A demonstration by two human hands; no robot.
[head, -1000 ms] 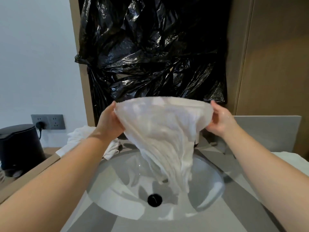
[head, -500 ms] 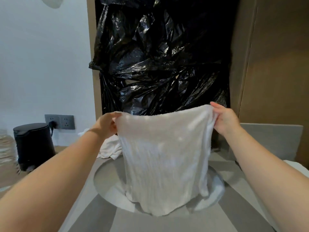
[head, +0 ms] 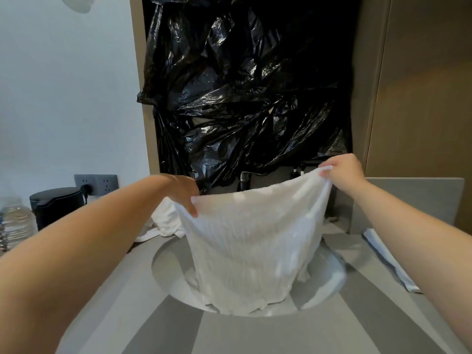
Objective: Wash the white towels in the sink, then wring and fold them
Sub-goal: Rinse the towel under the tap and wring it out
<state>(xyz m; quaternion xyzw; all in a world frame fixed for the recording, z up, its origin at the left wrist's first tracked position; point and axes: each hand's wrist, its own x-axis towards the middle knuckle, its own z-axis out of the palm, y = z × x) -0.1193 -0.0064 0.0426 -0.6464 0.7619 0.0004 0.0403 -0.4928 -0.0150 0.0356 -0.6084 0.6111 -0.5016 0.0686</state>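
Two hands: each pinches one top corner of the towel [head: 255, 246], holding it spread between them.
Left hand [head: 182, 192]: fingers curled over the left corner, one fingertip lying on the near face.
Right hand [head: 344, 172]: fingers bunched tight on the right corner, held higher and farther.
Towel: white, hanging over the sink [head: 166, 264], lower edge down in the basin.
Sink: round, set in the grey counter [head: 255, 333].
Crumpled cloth [head: 166, 221]: white, far left of the sink.
Folded cloth [head: 388, 259]: white, on the counter at right.
Black plastic [head: 242, 85]: covers the far wall.
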